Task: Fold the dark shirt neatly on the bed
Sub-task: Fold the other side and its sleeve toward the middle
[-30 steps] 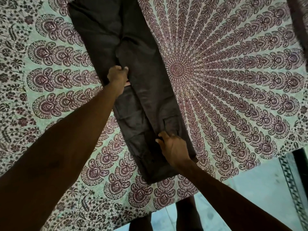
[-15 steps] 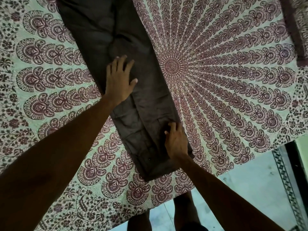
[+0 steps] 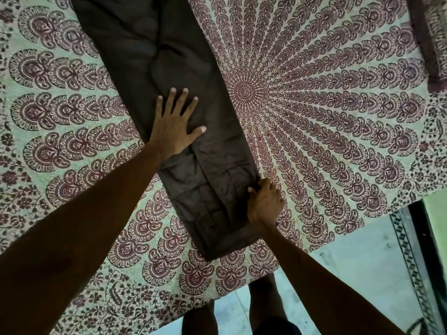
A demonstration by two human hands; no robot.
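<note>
Two hands sit on the dark shirt (image 3: pixel 169 97), whose long axis runs away from the bed's (image 3: pixel 338 117) near edge: left hand (image 3: pixel 173 126) flat, fingers spread; right hand (image 3: pixel 264 201) nearer, fingers pinching its right edge.

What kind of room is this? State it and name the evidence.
Probably a bedroom at home. A printed mandala bedsheet covers a bed whose edge drops to a pale tiled floor, and a dark shirt lies spread out for folding.

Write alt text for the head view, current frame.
A person's left hand presses flat on a dark shirt folded into a long strip on a patterned bedspread, while the right hand grips the strip's right edge.
</note>
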